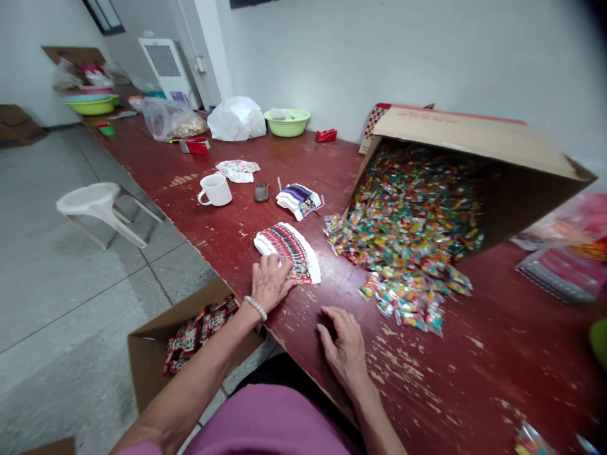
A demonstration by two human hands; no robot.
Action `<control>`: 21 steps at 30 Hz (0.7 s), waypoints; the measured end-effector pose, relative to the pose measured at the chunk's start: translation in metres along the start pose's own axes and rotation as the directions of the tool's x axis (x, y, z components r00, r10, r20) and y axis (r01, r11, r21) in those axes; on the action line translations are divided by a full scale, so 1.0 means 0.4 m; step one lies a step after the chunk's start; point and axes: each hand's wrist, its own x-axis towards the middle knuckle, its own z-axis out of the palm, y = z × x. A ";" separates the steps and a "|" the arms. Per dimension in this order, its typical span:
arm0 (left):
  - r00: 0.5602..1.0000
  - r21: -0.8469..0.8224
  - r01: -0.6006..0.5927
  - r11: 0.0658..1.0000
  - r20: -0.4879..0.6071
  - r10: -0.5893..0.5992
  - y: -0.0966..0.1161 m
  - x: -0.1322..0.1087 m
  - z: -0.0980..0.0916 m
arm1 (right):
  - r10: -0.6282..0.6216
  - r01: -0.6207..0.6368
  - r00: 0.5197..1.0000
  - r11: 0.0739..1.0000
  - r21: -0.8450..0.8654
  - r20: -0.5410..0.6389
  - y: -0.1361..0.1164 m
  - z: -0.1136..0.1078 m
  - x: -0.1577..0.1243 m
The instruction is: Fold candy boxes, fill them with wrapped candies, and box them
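The left hand [270, 283], a bead bracelet at its wrist, lies open on the edge of a fanned stack of printed cards [287, 251] on the chipped red surface [303, 161]. The right hand [342, 347] rests apart on the bare paint, holding nothing. A tipped cardboard box [474, 142] spills wrapped sweets [408, 253] across the surface (quite a heap). Past the cards sit a white mug [215, 191] and a second card stack [298, 201]. The left forearm crosses above a carton of packets [199, 332].

Packing workroom: worn red table [222, 234], tipped carton [474, 142], wrapped candies [408, 215].
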 end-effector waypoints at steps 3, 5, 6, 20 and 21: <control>1.000 -0.015 -0.017 1.000 0.016 0.017 -0.008 0.011 -0.003 | 0.006 -0.006 1.000 1.000 0.002 0.003 0.002 0.002 0.000; 0.999 -0.033 -0.029 0.999 0.028 0.030 -0.011 0.019 -0.007 | 0.008 -0.008 1.000 1.000 0.003 0.002 0.004 0.004 0.000; 0.999 -0.046 -0.033 0.998 0.032 0.035 -0.011 0.023 -0.010 | 0.008 -0.008 1.000 1.000 0.004 0.001 0.004 0.004 0.000; 0.956 -0.817 0.181 0.547 0.277 0.096 0.055 -0.111 -0.055 | 0.499 -0.384 0.865 0.599 0.703 0.047 -0.042 -0.024 0.003; 0.925 -0.884 0.293 0.366 0.358 0.126 0.066 -0.134 -0.054 | 0.509 -0.397 0.857 0.543 0.741 0.086 -0.053 -0.038 0.003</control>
